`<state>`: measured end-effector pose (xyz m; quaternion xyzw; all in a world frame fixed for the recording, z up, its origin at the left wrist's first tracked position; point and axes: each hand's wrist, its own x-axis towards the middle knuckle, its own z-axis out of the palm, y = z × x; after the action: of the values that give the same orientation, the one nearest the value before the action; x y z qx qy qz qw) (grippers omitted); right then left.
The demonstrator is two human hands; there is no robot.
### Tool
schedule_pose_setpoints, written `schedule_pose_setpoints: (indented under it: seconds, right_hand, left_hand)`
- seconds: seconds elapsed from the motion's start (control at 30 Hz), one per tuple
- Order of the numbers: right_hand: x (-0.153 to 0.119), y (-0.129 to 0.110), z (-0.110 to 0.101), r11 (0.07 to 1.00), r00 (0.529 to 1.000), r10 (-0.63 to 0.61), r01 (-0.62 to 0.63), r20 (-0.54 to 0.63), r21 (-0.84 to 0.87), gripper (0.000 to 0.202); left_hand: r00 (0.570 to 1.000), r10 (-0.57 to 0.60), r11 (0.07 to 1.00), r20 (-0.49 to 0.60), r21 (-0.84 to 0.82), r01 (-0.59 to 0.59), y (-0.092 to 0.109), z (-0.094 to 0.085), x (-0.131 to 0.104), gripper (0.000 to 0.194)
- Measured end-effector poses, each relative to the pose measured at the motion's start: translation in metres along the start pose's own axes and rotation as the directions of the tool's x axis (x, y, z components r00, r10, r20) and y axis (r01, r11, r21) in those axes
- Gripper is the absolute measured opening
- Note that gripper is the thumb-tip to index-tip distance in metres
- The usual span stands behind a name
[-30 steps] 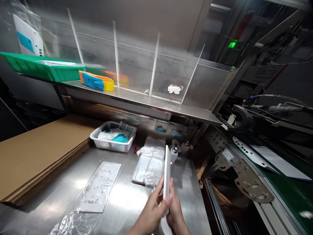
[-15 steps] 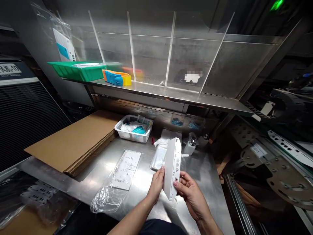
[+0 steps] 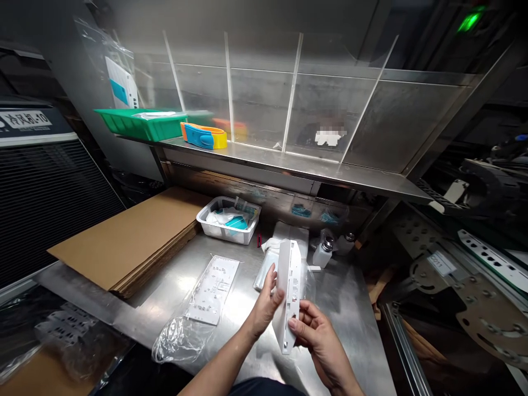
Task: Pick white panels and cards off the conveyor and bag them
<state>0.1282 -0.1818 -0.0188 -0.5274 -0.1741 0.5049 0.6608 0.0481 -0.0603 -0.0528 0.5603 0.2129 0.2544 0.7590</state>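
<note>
A long white panel with a row of cut-outs along its edge stands nearly upright in front of me, above the steel table. My right hand pinches its lower part, thumb on the cut-out edge and fingers behind. At the panel's left face is my left hand, fingers stretched and apart; whether it touches the face I cannot tell. A flat white panel with small cut-outs lies on the table to the left, partly in a clear plastic bag.
Stacked cardboard sheets occupy the table's left side. Behind are a white bin with cloths, a wrapped white pack and a pump bottle. Overhead, a steel shelf carries a green tray and a coloured band.
My left hand has loosened from the panel, its fingers now spread. The panel has turned a little and sits slightly lower in my right hand. The camera view has shifted slightly.
</note>
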Motion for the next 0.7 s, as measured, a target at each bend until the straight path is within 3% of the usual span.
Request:
schedule_pose_setpoints:
  seconds: [0.1,0.33,0.7]
  right_hand:
    - [-0.001,0.003,0.002,1.000,1.000,-0.008,0.008,-0.013,0.000,0.046]
    - [-0.003,0.003,0.005,1.000,1.000,0.011,-0.011,-0.008,0.004,0.045]
    - [0.000,0.010,0.000,1.000,1.000,0.025,-0.025,-0.002,0.018,0.048]
  left_hand:
    - [0.995,0.013,1.000,0.100,0.025,-0.016,0.013,0.003,0.001,0.100]
    - [0.995,-0.082,0.997,0.063,0.004,0.081,0.022,0.006,-0.001,0.096]
    - [0.997,-0.067,0.998,0.047,-0.012,0.068,0.017,0.006,-0.002,0.091]
